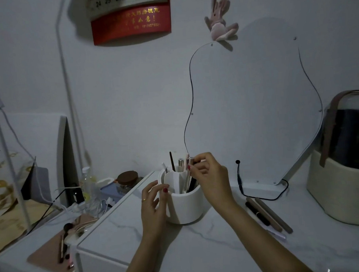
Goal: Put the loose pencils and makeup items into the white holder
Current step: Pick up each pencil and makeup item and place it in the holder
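White holder [184, 207] sits upright on the marble tabletop [200, 248], in front of the wavy mirror's [255, 112] lower left edge. Left hand [154, 207] cups the holder's left wall, thumb on the rim, fingers loosely curled. Right hand [210, 175] is above the holder's right side, thumb and forefinger pinched on the top of a slim dark makeup stick [190, 176] standing in the right compartment among several other pens and sticks. Hands are apart, one each side of the holder. Three loose pencils [268, 215] lie on the tabletop right of the holder, side by side, near the black cable [259, 198].
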